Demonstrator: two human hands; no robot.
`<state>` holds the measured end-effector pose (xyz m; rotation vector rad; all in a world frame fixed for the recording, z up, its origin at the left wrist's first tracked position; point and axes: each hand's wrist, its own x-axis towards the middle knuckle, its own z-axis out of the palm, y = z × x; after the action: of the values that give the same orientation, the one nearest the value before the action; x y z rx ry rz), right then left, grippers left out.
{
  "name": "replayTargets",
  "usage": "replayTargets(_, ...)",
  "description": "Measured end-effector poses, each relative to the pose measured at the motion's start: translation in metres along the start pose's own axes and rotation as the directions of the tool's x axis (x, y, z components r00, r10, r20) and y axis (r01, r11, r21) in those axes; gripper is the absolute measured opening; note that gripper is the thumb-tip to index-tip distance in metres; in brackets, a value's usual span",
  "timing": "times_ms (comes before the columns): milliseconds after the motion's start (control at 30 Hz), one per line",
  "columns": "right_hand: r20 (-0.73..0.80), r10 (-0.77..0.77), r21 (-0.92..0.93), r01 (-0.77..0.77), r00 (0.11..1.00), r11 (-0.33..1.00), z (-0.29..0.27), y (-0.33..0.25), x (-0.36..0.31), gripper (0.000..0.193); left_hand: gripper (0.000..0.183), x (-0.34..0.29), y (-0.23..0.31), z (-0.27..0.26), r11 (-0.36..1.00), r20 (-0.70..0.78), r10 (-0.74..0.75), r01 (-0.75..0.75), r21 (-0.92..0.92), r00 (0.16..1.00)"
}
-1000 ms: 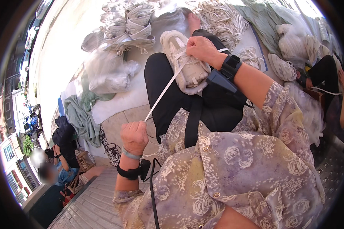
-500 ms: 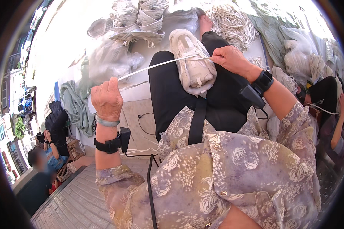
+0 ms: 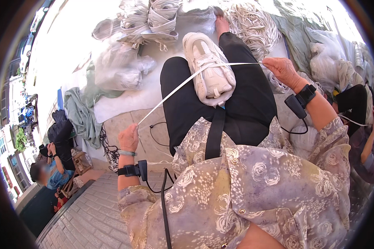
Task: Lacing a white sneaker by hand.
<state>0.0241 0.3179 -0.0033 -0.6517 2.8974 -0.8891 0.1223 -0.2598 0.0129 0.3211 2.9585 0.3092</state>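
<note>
A white sneaker [image 3: 214, 79] rests on my lap between my black-trousered thighs, its heel toward me. A white shoelace [image 3: 170, 94] runs out from both sides of its lacing and is pulled taut. My left hand [image 3: 129, 137] grips one end, low and to the left of my knee. Out to the right, beyond my thigh, my right hand [image 3: 281, 71] pinches the other end between thumb and fingers. Both hands are closed and apart from the shoe.
Stacked white shoe parts [image 3: 164, 16] lie beyond my knees, beside clear plastic bags [image 3: 120, 68]. A heap of white laces [image 3: 253, 27] sits at the far right. Another person [image 3: 58, 170] sits at left. Black cables [image 3: 164, 207] hang from my wrist devices.
My left hand has come down, nearer to me and slightly right. My right hand has moved out to the right, drawing more lace from the shoe. The sneaker stays on my lap.
</note>
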Motion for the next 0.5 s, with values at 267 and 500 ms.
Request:
replayTargets(267, -0.059, 0.329, 0.097, -0.323, 0.943, 0.942, -0.058, 0.055, -0.057, 0.019, 0.015, -0.032, -0.047, 0.023, 0.955, 0.102, -0.279, 0.287, -0.071, 0.955)
replayTargets(500, -0.255, 0.398, -0.249, -0.457, 0.881, 0.854, -0.16, 0.126, -0.144, 0.024, 0.015, -0.102, -0.162, -0.007, 0.738, 0.054, -0.616, 0.6, -0.309, 0.786)
